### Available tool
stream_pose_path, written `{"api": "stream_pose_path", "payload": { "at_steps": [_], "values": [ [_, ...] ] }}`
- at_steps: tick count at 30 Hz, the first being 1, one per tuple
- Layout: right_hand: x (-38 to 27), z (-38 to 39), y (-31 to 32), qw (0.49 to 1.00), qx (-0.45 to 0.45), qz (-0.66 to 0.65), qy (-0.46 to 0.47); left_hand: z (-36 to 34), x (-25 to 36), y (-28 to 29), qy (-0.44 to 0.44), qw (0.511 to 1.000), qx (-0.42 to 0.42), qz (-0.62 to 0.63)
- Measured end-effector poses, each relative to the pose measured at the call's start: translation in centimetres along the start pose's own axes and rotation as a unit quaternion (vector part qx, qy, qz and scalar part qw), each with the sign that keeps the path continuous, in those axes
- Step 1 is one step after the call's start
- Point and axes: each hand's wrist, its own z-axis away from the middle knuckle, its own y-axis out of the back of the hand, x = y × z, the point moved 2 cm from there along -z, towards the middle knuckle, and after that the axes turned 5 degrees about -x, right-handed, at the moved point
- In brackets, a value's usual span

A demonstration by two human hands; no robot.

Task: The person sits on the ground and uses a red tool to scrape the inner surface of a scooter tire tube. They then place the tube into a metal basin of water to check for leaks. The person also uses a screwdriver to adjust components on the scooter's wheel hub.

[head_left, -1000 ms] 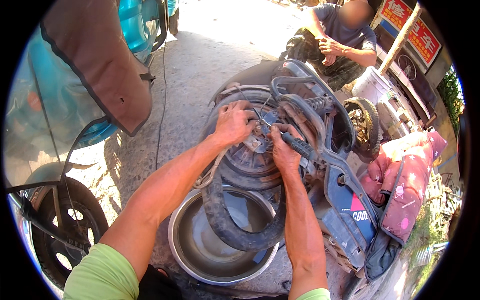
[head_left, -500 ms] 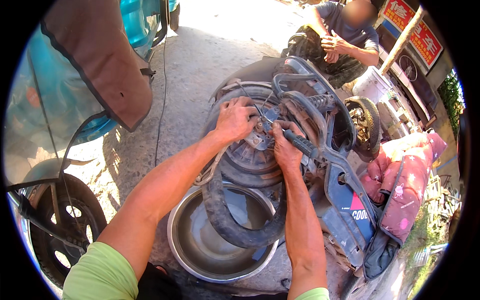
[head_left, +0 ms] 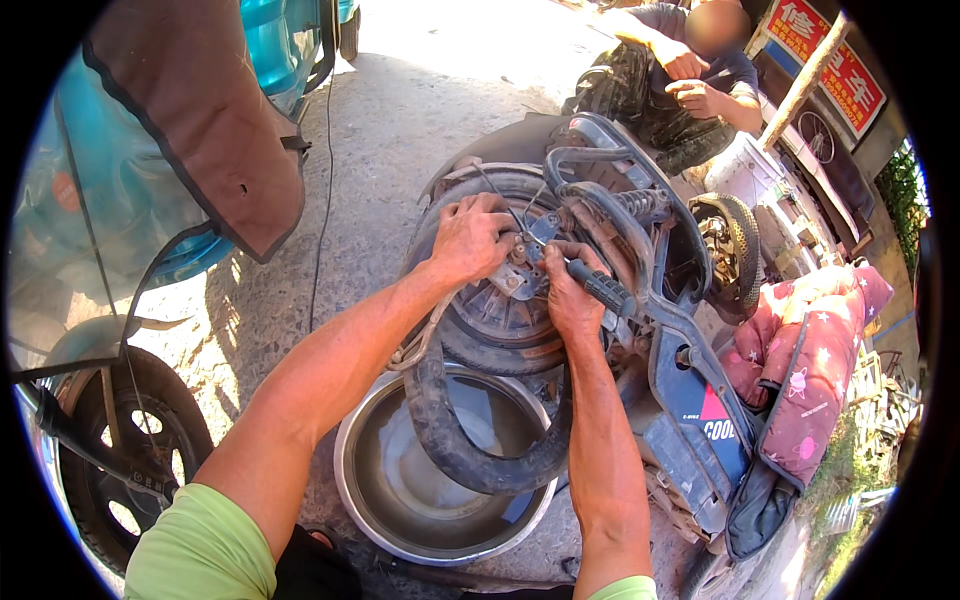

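Right grip [head_left: 573, 300] round black-handled tool [head_left: 604, 288]; left grip [head_left: 470, 240] at hub [head_left: 497, 314], hold unclear; red sign [head_left: 856, 92], panel [head_left: 722, 455] lettered.

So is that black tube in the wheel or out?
Out, at least the part in view: the black tube loops from the wheel over the metal basin.
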Motion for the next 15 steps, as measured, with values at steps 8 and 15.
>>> {"api": "stream_pose_path", "payload": {
  "at_steps": [8, 15],
  "values": [
    [-0.16, -0.04, 0.03, 1.000, 0.004, 0.005, 0.007, 0.07, -0.14, -0.24, -0.006, 1.000, 0.013, 0.003],
    [-0.39, -0.01, 0.02, 1.000, -0.001, 0.004, 0.007, 0.00, -0.14, -0.20, -0.001, 1.000, 0.005, 0.004]
  ]
}}
